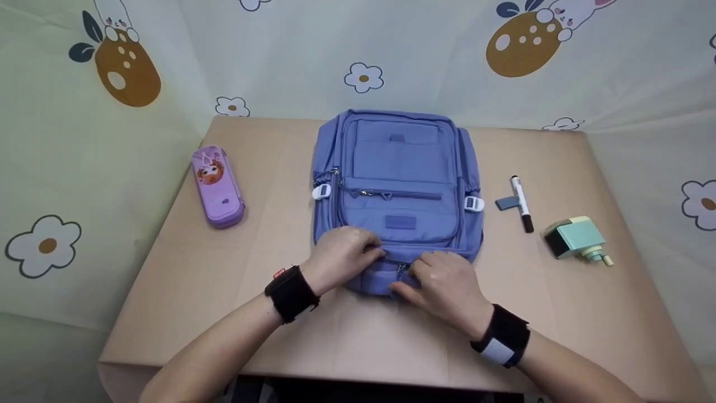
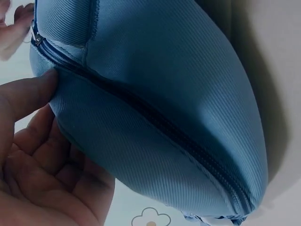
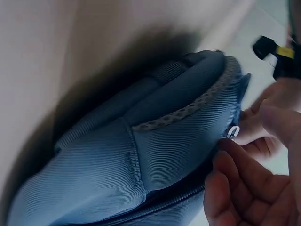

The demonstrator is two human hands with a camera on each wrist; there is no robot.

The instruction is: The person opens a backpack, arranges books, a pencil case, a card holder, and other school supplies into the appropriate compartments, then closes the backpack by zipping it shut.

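A blue backpack point(image 1: 400, 162) lies on the table with its base toward me. My left hand point(image 1: 344, 254) pinches the fabric beside the zipper at its near end, thumb on the outside and fingers behind. In the left wrist view the zipper point(image 2: 155, 113) runs across the base, its slider point(image 2: 37, 38) near the left thumb. My right hand point(image 1: 447, 285) is at the other side of that slider. Its fingertips point(image 3: 223, 157) are bent close by the metal pull point(image 3: 233, 132), with the thumb spread apart from them.
A purple pencil case point(image 1: 218, 187) lies left on the table point(image 1: 268, 184). Right of the backpack are a white marker with a black end point(image 1: 522, 204), a small grey-blue piece point(image 1: 507, 203) beside it, and a mint-green pencil sharpener with a crank point(image 1: 579, 238). Patterned cloth hangs around the table.
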